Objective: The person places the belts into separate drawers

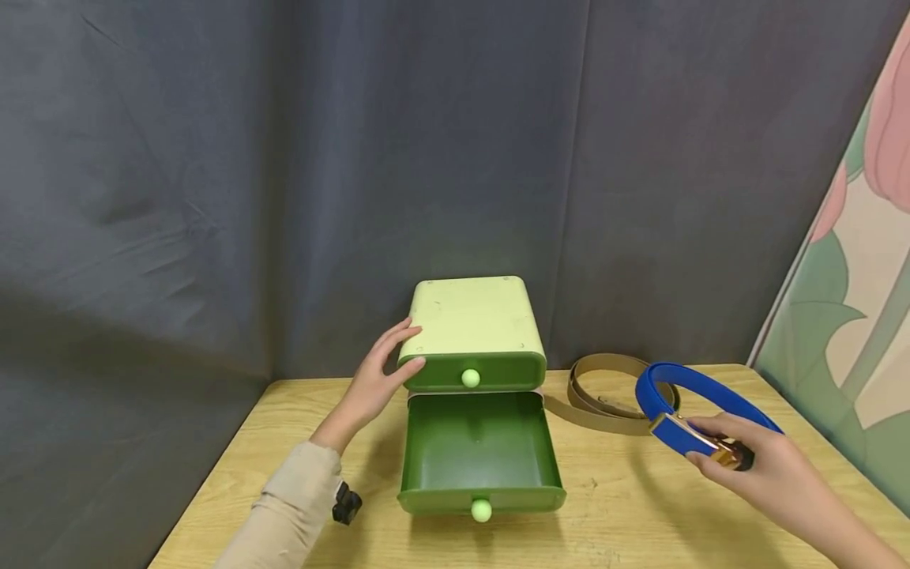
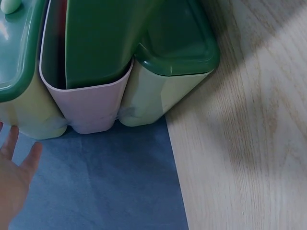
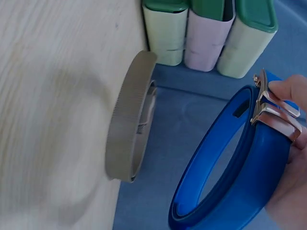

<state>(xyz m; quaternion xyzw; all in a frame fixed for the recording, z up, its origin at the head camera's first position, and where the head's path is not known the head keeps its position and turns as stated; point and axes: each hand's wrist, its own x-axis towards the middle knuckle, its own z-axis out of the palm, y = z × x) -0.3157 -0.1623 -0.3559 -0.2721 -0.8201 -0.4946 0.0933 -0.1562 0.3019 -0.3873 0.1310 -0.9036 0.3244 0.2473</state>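
A small drawer cabinet (image 1: 472,312) with a pale green top stands against the curtain. Its middle drawer (image 1: 483,450), dark green with a round light knob, is pulled out and bare inside; the top drawer (image 1: 434,371) is closed. My left hand (image 1: 370,387) rests against the cabinet's upper left edge, fingers spread over the top and thumb at the front corner. Off to the right, my right hand (image 1: 775,466) grips a coiled blue belt (image 3: 268,163) by its gold buckle (image 3: 278,122), held above the table.
A coiled brown belt (image 1: 611,423) lies on the wooden table (image 1: 590,506) just right of the cabinet, behind the blue one. A dark grey curtain (image 1: 426,158) hangs along the back. At the right stands a panel with a flower pattern (image 1: 853,316).
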